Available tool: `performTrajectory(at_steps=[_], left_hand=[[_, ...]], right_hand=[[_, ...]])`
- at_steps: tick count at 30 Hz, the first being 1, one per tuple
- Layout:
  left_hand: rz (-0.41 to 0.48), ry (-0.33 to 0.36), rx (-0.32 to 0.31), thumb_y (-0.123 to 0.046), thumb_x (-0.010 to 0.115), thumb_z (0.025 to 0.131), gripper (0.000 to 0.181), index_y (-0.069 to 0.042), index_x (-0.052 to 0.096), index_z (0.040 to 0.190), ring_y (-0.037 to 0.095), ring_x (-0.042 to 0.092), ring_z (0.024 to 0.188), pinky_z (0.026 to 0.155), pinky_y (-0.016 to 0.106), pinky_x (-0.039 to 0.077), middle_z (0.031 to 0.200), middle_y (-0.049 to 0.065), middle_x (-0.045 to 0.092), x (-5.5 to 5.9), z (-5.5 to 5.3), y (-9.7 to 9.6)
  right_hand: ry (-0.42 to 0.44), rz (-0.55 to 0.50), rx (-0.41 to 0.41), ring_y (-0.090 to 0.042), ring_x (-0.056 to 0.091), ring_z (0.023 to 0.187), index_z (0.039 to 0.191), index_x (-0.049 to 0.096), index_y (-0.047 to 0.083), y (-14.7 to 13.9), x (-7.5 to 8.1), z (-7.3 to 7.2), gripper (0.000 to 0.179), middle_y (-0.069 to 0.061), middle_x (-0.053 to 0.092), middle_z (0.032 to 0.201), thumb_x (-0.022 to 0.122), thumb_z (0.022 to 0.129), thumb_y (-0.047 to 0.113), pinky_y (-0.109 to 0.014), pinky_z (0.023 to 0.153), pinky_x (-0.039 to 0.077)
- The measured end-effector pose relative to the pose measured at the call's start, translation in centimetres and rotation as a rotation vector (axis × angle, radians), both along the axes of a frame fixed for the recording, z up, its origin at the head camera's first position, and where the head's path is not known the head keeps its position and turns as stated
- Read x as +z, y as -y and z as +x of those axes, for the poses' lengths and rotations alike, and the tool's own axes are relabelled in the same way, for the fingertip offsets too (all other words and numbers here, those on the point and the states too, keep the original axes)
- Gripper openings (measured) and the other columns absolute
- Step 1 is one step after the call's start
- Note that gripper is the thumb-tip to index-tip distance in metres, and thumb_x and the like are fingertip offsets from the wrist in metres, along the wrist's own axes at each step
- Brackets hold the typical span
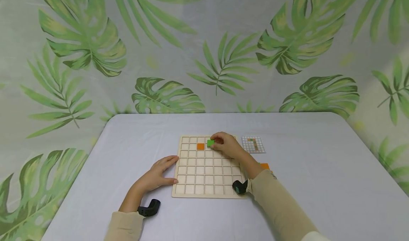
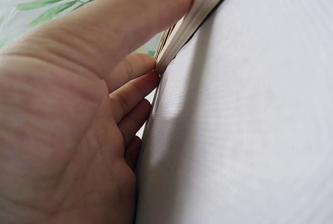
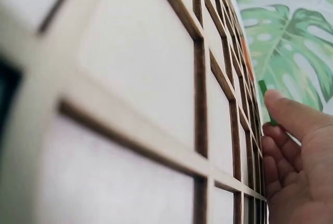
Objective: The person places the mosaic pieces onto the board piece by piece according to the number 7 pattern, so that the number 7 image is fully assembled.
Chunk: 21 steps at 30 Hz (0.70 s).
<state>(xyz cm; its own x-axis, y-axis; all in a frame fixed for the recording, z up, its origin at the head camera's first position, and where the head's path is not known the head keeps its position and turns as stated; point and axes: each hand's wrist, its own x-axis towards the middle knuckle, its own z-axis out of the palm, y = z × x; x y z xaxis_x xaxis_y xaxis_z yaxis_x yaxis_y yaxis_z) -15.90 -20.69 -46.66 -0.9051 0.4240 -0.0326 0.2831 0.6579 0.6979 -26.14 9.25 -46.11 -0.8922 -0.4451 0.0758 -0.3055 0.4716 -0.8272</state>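
A wooden grid board lies flat on the table. One orange square tile sits in a cell near its far edge. My right hand pinches a green square tile between thumb and fingers, just right of the orange one. In the right wrist view the green tile is tilted on edge to the camera, near the board's grid surface. My left hand rests at the board's left side, with thumb and fingertips touching the edge. The left wrist view shows its thumb against the wooden rim.
A small printed card with a coloured grid pattern lies right of the board. More orange tiles and a bit of green lie beside the right forearm, partly hidden by it. A leaf-patterned cloth hangs behind the white table.
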Motion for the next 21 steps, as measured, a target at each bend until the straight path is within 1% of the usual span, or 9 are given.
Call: performTrajectory(at_steps=[2,5,11,14,16,21], left_hand=[[0.002,0.001,0.002,-0.039,0.073,0.072,0.082,-0.013,0.035,0.14,0.033,0.017,0.131,0.099,0.056,0.016,0.143,0.007,0.028,0.0,0.0,0.0],[0.003,-0.004,-0.004,-0.037,0.073,0.072,0.081,-0.012,0.035,0.139,0.033,0.018,0.13,0.099,0.056,0.017,0.143,0.007,0.028,0.0,0.0,0.0],[0.004,-0.016,-0.015,-0.038,0.073,0.072,0.081,-0.011,0.035,0.139,0.033,0.019,0.13,0.1,0.055,0.017,0.143,0.006,0.029,-0.1,0.0,0.1],[0.005,-0.015,-0.015,-0.039,0.073,0.072,0.081,-0.012,0.035,0.139,0.033,0.019,0.13,0.099,0.055,0.017,0.143,0.006,0.029,0.0,0.0,0.1],[0.007,-0.012,-0.015,-0.039,0.073,0.073,0.081,-0.012,0.035,0.139,0.033,0.019,0.13,0.099,0.056,0.017,0.143,0.006,0.029,0.0,0.0,0.1],[0.014,-0.008,-0.017,-0.038,0.072,0.073,0.08,-0.013,0.035,0.139,0.033,0.018,0.13,0.099,0.056,0.017,0.143,0.006,0.028,0.0,-0.1,-0.1]], right_hand=[[0.002,0.019,-0.005,-0.015,0.05,0.089,0.108,0.061,0.01,0.2,-0.2,0.0,0.028,0.0,0.055,0.1,0.066,0.083,0.019,-0.031,0.078,0.044],[-0.026,0.053,0.012,-0.015,0.05,0.088,0.106,0.062,0.011,0.3,-0.4,0.0,0.025,0.0,0.054,0.098,0.066,0.082,0.017,-0.031,0.077,0.044],[-0.06,0.103,0.06,-0.013,0.049,0.093,0.106,0.065,0.012,0.4,0.0,0.3,0.026,0.002,0.053,0.101,0.068,0.081,0.019,-0.032,0.082,0.042],[-0.049,0.115,0.071,-0.014,0.048,0.096,0.109,0.064,0.012,0.5,0.3,0.5,0.031,0.001,0.053,0.103,0.069,0.08,0.02,-0.033,0.085,0.041],[-0.038,0.117,0.071,-0.016,0.048,0.099,0.114,0.062,0.012,0.4,0.4,0.5,0.036,0.0,0.052,0.106,0.068,0.08,0.021,-0.034,0.086,0.041],[-0.011,0.076,0.061,-0.021,0.047,0.106,0.126,0.052,0.01,-0.2,1.2,0.6,0.048,-0.006,0.052,0.114,0.067,0.081,0.02,-0.036,0.089,0.04]])
